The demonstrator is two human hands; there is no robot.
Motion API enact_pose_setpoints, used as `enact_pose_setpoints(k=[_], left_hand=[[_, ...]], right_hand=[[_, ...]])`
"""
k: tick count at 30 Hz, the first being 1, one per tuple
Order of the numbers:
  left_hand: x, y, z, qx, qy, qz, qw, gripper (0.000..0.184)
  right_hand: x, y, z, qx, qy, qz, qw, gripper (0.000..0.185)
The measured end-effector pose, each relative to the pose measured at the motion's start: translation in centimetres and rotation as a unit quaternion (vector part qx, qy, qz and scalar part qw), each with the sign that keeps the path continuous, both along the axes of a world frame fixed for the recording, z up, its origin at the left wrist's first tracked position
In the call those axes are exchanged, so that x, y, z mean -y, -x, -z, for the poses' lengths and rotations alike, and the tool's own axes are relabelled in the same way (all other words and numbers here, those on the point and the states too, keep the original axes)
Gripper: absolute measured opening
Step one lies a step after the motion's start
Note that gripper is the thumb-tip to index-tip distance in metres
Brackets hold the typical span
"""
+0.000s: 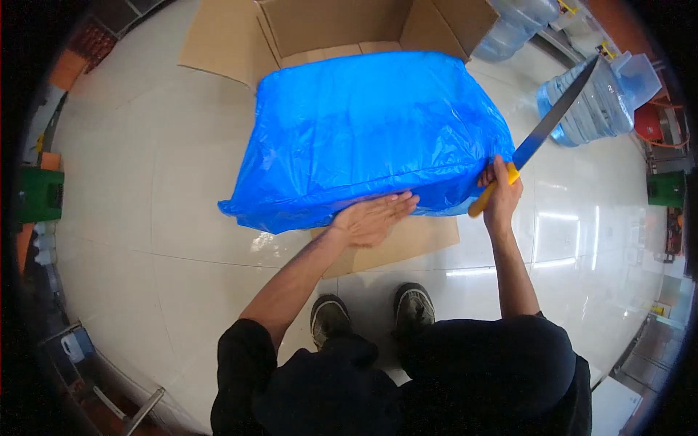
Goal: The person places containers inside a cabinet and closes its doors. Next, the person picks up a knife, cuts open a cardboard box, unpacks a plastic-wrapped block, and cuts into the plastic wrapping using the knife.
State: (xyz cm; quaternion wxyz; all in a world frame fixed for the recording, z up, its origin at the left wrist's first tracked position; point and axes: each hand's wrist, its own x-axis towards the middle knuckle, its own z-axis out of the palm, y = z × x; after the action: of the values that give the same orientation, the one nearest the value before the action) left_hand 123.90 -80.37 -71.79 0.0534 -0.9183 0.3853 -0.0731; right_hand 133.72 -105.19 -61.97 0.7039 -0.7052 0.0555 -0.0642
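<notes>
A large block-shaped bundle wrapped in blue plastic (pixel 363 123) sits in front of me, over the near part of an open cardboard box (pixel 334 25). My left hand (pixel 374 218) lies flat against the bundle's near side, fingers stretched out to the right. At the near right corner, my right hand (pixel 503 195) is closed around the yellow handle of a long knife (pixel 549 120). The blade points up and to the right, away from the bundle. Some right-hand fingers touch the plastic. What is inside the wrapping is hidden.
A cardboard flap (pixel 414 243) spreads on the tiled floor (pixel 196 182) between the bundle and my shoes (pixel 414 305). Large clear water bottles (pixel 592 109) stand at the right, close to the knife's tip. A green bin (pixel 41 195) is at the left edge.
</notes>
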Motion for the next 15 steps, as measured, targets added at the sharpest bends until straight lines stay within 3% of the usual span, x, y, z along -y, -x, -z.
enact_pose_setpoints(k=[1,5,7,10,12,14,15], left_hand=[[-0.4,0.7,0.3,-0.138,0.055,0.025,0.989,0.062],[-1.6,4.9,2.1,-0.283,0.216,-0.102,0.929,0.052],[0.0,5.5,-1.6,-0.336,0.28,-0.112,0.892,0.042],[2.0,3.8,-13.3,-0.404,0.262,-0.04,0.876,0.025],[1.4,1.2,-16.6,-0.078,0.423,-0.011,0.903,0.014],[-0.8,-3.6,-18.2,0.026,0.439,-0.082,0.895,0.026],[-2.1,-5.2,-18.0,0.078,0.352,-0.155,0.92,0.035]], right_hand=[[-0.1,0.4,-0.6,0.009,0.004,-0.009,1.0,0.027],[-0.3,3.7,-4.8,-0.014,0.014,-0.047,0.999,0.026],[-0.5,4.5,-6.9,-0.022,0.065,-0.075,0.995,0.027],[-1.3,4.9,-9.3,-0.038,0.117,-0.11,0.986,0.026],[-3.4,4.6,-11.2,-0.068,0.139,-0.121,0.98,0.024],[-5.0,3.4,-12.0,-0.072,0.116,-0.176,0.975,0.023],[-6.4,2.7,-12.4,-0.066,0.096,-0.195,0.974,0.023]])
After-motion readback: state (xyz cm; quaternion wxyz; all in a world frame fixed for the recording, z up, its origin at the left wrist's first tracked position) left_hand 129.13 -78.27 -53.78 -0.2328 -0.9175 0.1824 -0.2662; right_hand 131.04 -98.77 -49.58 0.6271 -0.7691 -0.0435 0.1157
